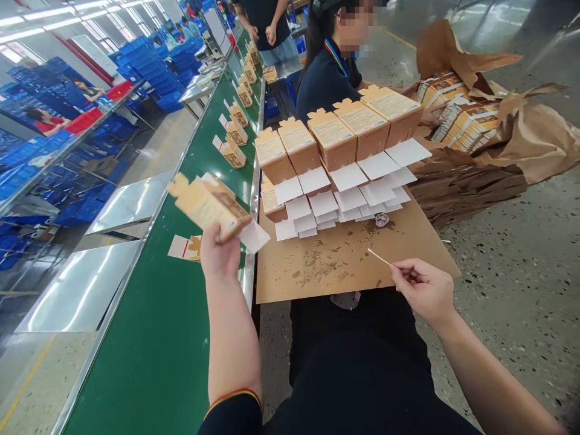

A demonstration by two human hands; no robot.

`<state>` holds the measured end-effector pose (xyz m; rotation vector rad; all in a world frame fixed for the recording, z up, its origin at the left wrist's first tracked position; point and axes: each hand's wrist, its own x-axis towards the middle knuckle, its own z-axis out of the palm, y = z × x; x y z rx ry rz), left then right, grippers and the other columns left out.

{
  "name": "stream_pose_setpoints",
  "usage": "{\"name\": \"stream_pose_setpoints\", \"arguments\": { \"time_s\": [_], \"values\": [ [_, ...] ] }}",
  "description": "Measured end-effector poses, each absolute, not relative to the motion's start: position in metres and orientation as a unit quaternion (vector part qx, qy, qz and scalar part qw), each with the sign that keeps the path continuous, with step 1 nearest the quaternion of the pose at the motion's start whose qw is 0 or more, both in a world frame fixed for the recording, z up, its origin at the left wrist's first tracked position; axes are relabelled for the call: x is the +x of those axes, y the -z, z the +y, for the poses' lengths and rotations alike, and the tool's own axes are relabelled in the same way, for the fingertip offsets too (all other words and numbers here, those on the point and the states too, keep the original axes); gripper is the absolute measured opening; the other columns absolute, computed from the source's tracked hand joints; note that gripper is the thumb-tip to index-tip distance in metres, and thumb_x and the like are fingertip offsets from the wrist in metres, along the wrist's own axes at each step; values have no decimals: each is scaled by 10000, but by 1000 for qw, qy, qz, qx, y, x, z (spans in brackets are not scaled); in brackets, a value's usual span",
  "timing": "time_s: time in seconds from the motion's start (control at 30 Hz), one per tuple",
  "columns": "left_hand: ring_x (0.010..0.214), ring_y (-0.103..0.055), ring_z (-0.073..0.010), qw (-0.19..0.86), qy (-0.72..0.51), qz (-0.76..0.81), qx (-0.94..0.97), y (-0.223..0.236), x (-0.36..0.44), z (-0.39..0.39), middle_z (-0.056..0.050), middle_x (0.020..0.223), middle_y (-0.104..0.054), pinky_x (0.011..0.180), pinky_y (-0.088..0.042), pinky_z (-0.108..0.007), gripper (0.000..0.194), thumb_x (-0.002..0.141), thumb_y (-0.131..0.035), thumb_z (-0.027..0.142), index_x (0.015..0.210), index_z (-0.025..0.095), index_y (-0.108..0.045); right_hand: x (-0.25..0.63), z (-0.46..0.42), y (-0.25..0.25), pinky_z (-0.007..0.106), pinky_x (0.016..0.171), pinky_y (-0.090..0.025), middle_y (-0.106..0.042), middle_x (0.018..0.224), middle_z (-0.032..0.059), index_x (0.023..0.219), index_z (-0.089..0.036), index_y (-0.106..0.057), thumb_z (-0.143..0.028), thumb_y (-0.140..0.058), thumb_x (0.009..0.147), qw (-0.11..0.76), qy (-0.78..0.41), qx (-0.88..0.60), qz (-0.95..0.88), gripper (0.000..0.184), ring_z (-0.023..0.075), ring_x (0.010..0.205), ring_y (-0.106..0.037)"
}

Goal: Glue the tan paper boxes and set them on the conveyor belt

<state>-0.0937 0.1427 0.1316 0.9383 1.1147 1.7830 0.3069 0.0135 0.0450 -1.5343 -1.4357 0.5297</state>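
Note:
Over the green conveyor belt, my left hand (220, 257) is closed around a small tan cardboard box (211, 205) with a white flap hanging out at one end; the box is slightly blurred. My right hand (426, 287) pinches a thin cotton swab (379, 257) above the cardboard sheet (290, 284) on the table. Stacked cartons (335, 136) of the same kind stand in rows on that sheet, white flaps (312, 181) pointing toward me. A small clear dish (381, 220) sits by the stack, and brown stains mark the sheet.
Several boxes (233, 151) stand along the green belt (158, 338); another lies partly hidden behind my left hand. A co-worker (324, 84) sits beyond the stack, near brown wrapping paper (471, 187) holding flat bundled cartons (471, 121). Metal side shelves (81, 287) adjoin the belt's left edge.

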Motion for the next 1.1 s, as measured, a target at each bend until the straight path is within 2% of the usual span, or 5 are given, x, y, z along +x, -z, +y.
{"name": "stream_pose_setpoints", "arguments": {
  "time_s": [0.07,0.17,0.33,0.77,1.1],
  "values": [
    [1568,-561,-395,430,-688,454,368,-112,-80,100,-106,1522,-723,1273,-511,-522,695,710,-969,431,1342,247,-744,300,12,-41,345,568,-607,-749,699,39,831,-261,-771,-433,-701,1008,460,-243,-614,-594,257,206,571,-696],
    [1477,-645,-407,487,-618,529,318,-68,-49,55,-145,1485,-740,1211,-561,-542,820,627,-1070,436,1346,251,-724,277,12,-29,302,564,-610,-763,713,38,841,-247,-761,-381,-703,1004,444,-295,-563,-631,219,189,586,-705],
    [1296,-765,-318,493,-573,579,307,-17,-27,39,-120,1304,-802,1178,-582,-491,811,608,-1110,397,1275,249,-674,235,14,-3,265,593,-565,-720,703,11,818,-248,-693,-235,-627,1010,411,-311,-481,-709,203,153,589,-659],
    [1186,-789,-290,478,-560,595,322,-20,-20,36,-101,1241,-779,1084,-621,-470,793,608,-1097,444,1192,252,-596,214,0,28,293,609,-402,-603,677,-4,792,-234,-588,-113,-556,1028,308,-240,-443,-807,267,152,593,-538],
    [1270,-747,-313,397,-530,624,415,-15,-7,23,-118,1315,-717,1089,-616,-465,861,618,-1060,426,1253,270,-501,243,12,13,276,630,-547,-707,719,14,822,-244,-666,-199,-588,1022,410,-259,-519,-704,220,164,624,-670]
  ]
}}
